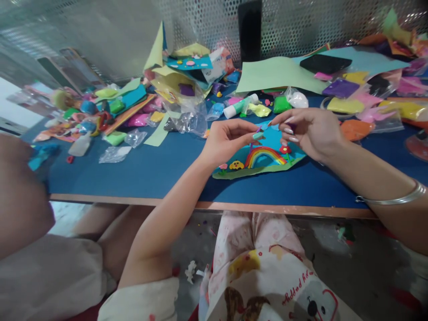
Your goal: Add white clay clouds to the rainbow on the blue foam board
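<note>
My left hand [227, 139] is curled above a craft picture [259, 158], pinching a small light-blue foam piece [258, 135] between thumb and fingers. My right hand [309, 131] hovers just to the right, its fingers bent and pinched toward the same small piece, fingertips almost touching it. The picture lies flat on the blue table [150, 169]. It has a blue sky, a green strip of ground, a foam rainbow [264, 156], a red flower [285, 150] and a yellow shape [236, 165]. A metal bangle [394, 199] circles my right wrist.
Heaps of coloured foam sheets and plastic bags [187, 89] cover the back of the table. A glue stick [239, 107] lies behind the picture. A black phone [324, 63] rests on a green sheet. Another person [23, 200] sits at the left.
</note>
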`<action>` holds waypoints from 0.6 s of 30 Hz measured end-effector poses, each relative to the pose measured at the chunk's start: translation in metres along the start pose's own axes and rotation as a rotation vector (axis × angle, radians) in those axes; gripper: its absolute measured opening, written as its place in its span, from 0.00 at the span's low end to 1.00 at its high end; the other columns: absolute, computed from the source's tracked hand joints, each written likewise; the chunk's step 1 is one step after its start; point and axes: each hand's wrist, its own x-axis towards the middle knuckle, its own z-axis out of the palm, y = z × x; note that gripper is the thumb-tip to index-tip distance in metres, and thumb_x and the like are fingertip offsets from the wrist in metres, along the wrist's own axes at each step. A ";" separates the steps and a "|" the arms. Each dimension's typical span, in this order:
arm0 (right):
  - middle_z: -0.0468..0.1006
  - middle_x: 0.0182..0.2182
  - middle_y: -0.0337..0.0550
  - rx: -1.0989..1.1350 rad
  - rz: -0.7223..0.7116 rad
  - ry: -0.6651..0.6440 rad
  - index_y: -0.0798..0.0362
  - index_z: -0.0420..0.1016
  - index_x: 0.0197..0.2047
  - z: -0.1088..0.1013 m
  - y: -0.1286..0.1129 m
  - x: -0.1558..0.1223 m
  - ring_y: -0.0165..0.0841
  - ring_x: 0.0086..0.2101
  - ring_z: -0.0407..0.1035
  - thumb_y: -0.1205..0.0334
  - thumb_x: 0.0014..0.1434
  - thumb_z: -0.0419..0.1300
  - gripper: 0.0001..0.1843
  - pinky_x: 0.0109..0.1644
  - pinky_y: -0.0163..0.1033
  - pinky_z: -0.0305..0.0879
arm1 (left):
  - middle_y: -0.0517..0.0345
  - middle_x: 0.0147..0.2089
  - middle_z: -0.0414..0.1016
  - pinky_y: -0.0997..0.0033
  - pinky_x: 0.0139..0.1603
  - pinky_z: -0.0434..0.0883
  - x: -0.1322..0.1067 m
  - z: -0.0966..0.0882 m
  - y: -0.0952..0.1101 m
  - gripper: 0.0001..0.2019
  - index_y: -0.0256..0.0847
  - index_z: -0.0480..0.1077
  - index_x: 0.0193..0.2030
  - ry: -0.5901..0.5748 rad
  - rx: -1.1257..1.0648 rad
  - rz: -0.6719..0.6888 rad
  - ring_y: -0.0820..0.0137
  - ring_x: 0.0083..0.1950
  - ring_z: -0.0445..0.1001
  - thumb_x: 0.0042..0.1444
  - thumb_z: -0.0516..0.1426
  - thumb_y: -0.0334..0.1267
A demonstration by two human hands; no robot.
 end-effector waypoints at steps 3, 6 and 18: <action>0.55 0.18 0.35 -0.106 0.057 -0.096 0.56 0.73 0.26 0.003 -0.004 -0.006 0.24 0.18 0.49 0.64 0.58 0.57 0.10 0.22 0.34 0.52 | 0.57 0.38 0.86 0.67 0.46 0.85 -0.001 -0.001 0.001 0.20 0.39 0.79 0.42 -0.004 -0.014 0.005 0.65 0.41 0.87 0.53 0.70 0.53; 0.63 0.18 0.35 -0.364 0.041 -0.247 0.55 0.75 0.27 0.007 -0.004 -0.011 0.24 0.19 0.56 0.58 0.57 0.68 0.12 0.22 0.33 0.52 | 0.58 0.41 0.86 0.64 0.50 0.85 -0.001 0.001 0.001 0.19 0.41 0.78 0.46 0.005 -0.005 0.049 0.64 0.45 0.86 0.56 0.68 0.53; 0.66 0.17 0.35 -0.445 -0.038 -0.345 0.55 0.77 0.27 0.016 0.000 -0.015 0.23 0.18 0.59 0.40 0.52 0.74 0.25 0.21 0.33 0.51 | 0.59 0.43 0.85 0.63 0.49 0.83 -0.002 0.005 0.003 0.19 0.43 0.79 0.43 0.009 0.038 0.090 0.66 0.46 0.85 0.58 0.66 0.57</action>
